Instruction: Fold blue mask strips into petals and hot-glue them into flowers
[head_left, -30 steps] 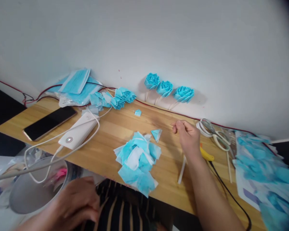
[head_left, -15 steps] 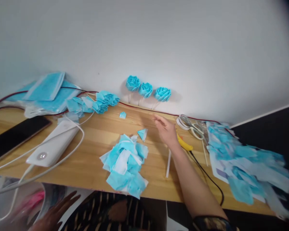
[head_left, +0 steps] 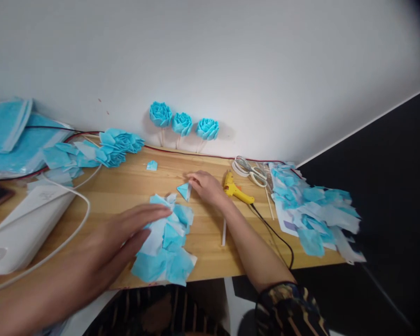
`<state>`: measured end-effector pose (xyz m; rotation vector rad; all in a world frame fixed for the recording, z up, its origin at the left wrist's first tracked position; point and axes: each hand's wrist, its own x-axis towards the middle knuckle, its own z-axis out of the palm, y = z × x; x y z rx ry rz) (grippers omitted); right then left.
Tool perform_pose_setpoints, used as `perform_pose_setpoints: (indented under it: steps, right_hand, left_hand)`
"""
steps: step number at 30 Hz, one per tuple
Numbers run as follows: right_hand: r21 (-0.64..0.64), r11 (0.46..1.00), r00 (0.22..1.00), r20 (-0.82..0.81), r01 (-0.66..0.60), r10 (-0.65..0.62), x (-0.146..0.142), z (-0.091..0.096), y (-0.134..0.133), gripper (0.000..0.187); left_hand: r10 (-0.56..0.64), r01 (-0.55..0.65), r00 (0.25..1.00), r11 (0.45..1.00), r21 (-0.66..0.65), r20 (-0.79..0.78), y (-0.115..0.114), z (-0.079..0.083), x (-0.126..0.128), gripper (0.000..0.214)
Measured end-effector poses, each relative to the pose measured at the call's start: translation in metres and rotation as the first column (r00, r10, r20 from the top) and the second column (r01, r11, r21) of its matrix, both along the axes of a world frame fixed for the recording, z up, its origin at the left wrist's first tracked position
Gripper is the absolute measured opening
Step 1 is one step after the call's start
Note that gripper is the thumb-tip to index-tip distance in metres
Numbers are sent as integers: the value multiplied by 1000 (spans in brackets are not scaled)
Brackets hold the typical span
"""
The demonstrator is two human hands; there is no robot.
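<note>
My left hand reaches in from the lower left over a pile of blue and white fabric pieces. Its fingers are stretched out and it holds nothing; whether the fingertips touch the pile I cannot tell. At the middle of the table, my right hand lies low, fingers slightly bent and apart. Its fingertips are at the right edge of a small folded blue triangle, which still lies on the wood. A yellow glue gun rests just right of that hand. Under the right forearm a white stick partly shows.
Three blue flowers on sticks stand against the wall. More blue flowers lie left, near a small folded piece. A white power bank with a cable is at left. Scissors and blue scraps are at right.
The view has shifted to the right. My left hand has risen from below the table edge to over the fabric pile. My right hand has come down to the folded triangle.
</note>
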<state>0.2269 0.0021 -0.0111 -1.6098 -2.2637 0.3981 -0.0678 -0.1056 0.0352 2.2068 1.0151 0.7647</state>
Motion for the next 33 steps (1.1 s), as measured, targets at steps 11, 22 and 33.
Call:
perform_pose_setpoints:
  steps: [11, 22, 33]
  right_hand:
    - [49, 999, 999, 38, -19, 17, -1, 8, -2, 8]
    - [116, 993, 961, -274, -15, 46, 2, 15, -8, 16]
    - [-182, 980, 622, -778, -80, -94, -7, 5, -7, 44]
  left_hand:
    - [-7, -8, 997, 982, -187, -80, 125, -16, 79, 59]
    - [19, -6, 999, 908, -418, 28, 137, -47, 90, 33]
    - [177, -13, 952, 838, -546, 249, 122, -36, 91, 30]
